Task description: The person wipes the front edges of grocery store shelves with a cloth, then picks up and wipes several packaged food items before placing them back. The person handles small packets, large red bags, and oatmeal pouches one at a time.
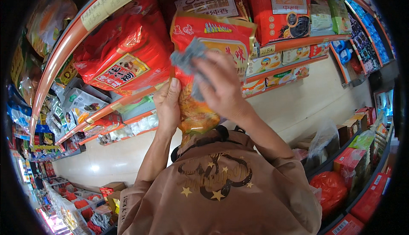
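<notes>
My left hand (168,104) grips the left edge of a red and yellow plastic food bag (185,27), its thumb lying on the front. The bag is tilted up in front of my chest, close to the shelf. In my right hand (223,84) is a crumpled grey-blue cloth (190,56), which lies over the bag's printed face. Hand and cloth cover the middle of that face. Left of the bag, a large red food bag (127,52) stands on the shelf. Behind it is another dark red sesame bag (207,3).
An orange shelf edge (281,45) with price tags runs along below the bags. Boxed goods (287,56) fill the lower shelves. Behind me on the right are a red plastic bag (329,190) and red boxes (370,196). Pale floor tiles (303,104) show between the shelves.
</notes>
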Demonstrator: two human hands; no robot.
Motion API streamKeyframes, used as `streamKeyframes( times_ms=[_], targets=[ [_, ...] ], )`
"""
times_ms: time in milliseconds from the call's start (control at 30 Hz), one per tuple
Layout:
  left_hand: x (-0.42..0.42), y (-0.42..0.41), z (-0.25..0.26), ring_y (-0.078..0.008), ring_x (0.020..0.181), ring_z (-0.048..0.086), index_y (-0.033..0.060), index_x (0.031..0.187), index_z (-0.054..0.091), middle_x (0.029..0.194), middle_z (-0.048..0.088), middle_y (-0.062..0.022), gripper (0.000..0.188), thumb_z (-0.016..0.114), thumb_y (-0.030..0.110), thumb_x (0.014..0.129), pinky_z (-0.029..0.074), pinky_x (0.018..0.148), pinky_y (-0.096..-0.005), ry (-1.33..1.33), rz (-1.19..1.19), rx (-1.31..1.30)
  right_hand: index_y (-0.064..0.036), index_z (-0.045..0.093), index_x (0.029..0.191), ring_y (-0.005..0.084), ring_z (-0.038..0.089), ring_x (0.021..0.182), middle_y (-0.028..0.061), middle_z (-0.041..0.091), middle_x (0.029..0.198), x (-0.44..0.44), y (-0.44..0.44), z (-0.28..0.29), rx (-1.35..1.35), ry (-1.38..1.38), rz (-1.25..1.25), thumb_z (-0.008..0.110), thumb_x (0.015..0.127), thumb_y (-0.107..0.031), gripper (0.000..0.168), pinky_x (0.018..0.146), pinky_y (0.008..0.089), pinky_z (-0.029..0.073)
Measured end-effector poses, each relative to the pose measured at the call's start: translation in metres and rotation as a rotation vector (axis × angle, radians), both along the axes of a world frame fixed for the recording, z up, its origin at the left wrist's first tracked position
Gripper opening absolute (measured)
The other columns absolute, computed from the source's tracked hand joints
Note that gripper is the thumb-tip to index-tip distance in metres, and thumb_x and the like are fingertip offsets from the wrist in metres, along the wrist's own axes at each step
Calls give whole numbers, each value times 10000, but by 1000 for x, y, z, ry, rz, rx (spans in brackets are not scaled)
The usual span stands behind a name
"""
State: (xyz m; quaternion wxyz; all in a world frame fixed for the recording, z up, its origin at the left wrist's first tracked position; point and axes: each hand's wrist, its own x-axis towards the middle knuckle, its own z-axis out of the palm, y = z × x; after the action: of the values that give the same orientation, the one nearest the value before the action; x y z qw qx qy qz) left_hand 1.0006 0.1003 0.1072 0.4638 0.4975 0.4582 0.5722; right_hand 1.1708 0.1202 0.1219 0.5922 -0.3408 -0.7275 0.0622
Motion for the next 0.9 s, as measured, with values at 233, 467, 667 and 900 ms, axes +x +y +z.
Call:
streamKeyframes(
  times_ms=[233, 467, 667, 900],
  targets=[
    [-20, 6, 1, -53, 598, 511, 58, 851, 638, 698, 585, 39, 309, 623, 336, 983, 412, 540, -228, -38, 46, -26, -38, 670, 1111, 284, 534, 1077, 114, 583, 1198, -36, -45, -45, 197, -202, -27, 735, 718, -109, 405, 857, 396, 457],
    [-2, -2, 14, -51, 715, 481, -9, 960, 674, 812, 582, 46, 319, 584, 294, 1010, 409, 647, -233, -53, 13, 38, 51, 578, 1194, 372, 503, 1150, 215, 501, 1274, 16, -15, -45, 75, -40, -296, 588, 895, -18, 307, 965, 432, 444],
    [13, -15, 31, -122, 771, 501, -78, 1004, 678, 867, 596, -57, 374, 561, 278, 1018, 415, 693, -288, 72, -17, 249, 5, 494, 1327, 256, 536, 1178, 126, 536, 1306, 62, 27, -68, -390, 841, -241, 451, 1022, -69, 317, 1007, 382, 440],
    [7, -17, 35, -112, 738, 481, -75, 916, 664, 835, 565, -38, 361, 560, 255, 1020, 391, 669, -269, -36, -61, 203, -72, 480, 1379, 216, 579, 1193, 91, 570, 1351, 85, 23, -92, -766, 1290, 491, 517, 1026, -289, 417, 1022, 403, 481]
  ],
)
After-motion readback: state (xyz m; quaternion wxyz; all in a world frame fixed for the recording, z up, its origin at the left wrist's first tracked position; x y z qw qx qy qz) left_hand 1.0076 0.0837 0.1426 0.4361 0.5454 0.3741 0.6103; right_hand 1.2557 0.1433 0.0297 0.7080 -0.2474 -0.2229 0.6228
